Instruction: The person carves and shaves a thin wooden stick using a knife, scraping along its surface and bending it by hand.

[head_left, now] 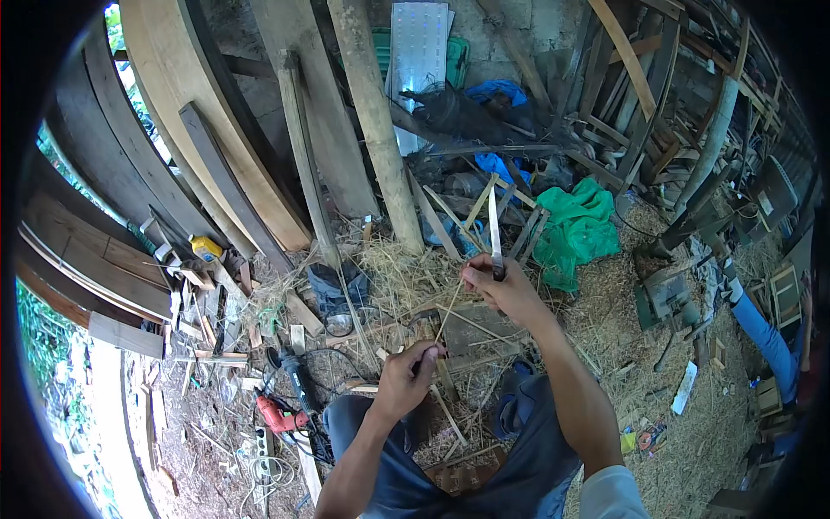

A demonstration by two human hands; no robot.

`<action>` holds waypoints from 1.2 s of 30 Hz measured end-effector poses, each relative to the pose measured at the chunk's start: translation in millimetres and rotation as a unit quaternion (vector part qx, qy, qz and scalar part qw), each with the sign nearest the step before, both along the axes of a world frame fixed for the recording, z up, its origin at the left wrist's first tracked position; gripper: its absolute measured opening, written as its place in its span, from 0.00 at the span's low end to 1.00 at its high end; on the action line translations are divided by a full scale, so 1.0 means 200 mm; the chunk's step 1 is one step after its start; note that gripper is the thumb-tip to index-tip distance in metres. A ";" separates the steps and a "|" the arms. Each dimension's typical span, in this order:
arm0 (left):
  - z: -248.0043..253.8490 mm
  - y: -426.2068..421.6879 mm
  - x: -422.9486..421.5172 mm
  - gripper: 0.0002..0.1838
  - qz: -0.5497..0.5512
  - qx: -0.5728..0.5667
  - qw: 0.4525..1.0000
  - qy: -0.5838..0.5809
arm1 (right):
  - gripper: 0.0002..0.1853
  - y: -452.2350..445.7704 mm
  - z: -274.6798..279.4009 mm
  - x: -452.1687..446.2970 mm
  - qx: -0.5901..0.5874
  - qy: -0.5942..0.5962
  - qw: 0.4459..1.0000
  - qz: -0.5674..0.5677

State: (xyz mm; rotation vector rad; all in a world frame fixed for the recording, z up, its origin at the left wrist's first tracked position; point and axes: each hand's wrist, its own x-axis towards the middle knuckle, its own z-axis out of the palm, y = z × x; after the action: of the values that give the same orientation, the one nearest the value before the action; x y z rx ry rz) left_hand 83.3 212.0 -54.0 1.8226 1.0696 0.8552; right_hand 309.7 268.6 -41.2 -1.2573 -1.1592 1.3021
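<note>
My right hand (506,294) is closed on a knife (494,227), its blade pointing up and away from me. The thumb and fingertips of that hand also meet the upper end of a thin pale strip (450,313), which looks like split bamboo or wood. Down and to the left, my left hand (406,379) pinches the strip's lower end. Between my knees, a tool that looks like a hammer (426,328) lies on a wooden board (480,333), partly hidden by my left hand.
Left of my legs are a red power drill (281,415), a dark angle grinder (298,381) and an extension socket (263,445) with cable. Planks (203,130) lean at the back left. A green plastic bag (577,232) lies ahead right. Another person's blue-clad limb (765,333) shows far right.
</note>
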 end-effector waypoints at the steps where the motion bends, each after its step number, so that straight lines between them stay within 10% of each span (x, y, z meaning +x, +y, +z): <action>1: -0.01 0.00 0.00 0.08 0.000 -0.006 1.000 0.000 | 0.10 0.00 0.00 0.00 -0.002 -0.002 1.000 0.004; 36: -0.09 0.02 0.02 0.05 0.027 -0.052 0.996 -0.073 | 0.12 -0.09 0.02 -0.05 0.054 -0.025 0.996 0.060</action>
State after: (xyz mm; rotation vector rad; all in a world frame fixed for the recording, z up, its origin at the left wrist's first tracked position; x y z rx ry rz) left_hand 86.6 216.7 -72.7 1.6249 1.0541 0.9326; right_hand 300.5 250.6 -37.6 -1.1623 -1.3404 1.2830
